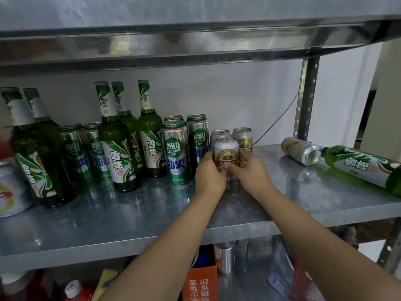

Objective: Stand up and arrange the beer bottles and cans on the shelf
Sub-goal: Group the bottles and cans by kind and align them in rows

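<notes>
A short white and red beer can [226, 152] stands upright on the steel shelf [130, 216]. My left hand [209, 173] grips its left side and my right hand [249, 170] its right side. Two more short cans [243, 137] stand right behind it. To the left, tall green and silver cans [175, 148] and several green beer bottles [117, 137] stand upright in rows. At the right, a short can [300, 150] and a green bottle [364, 168] lie on their sides.
Another white can [10, 192] stands at the far left edge. The shelf above [173, 42] hangs low over the bottle tops. A perforated upright post [306, 101] is at the back right. Boxes and bottles [201, 276] crowd the shelf below.
</notes>
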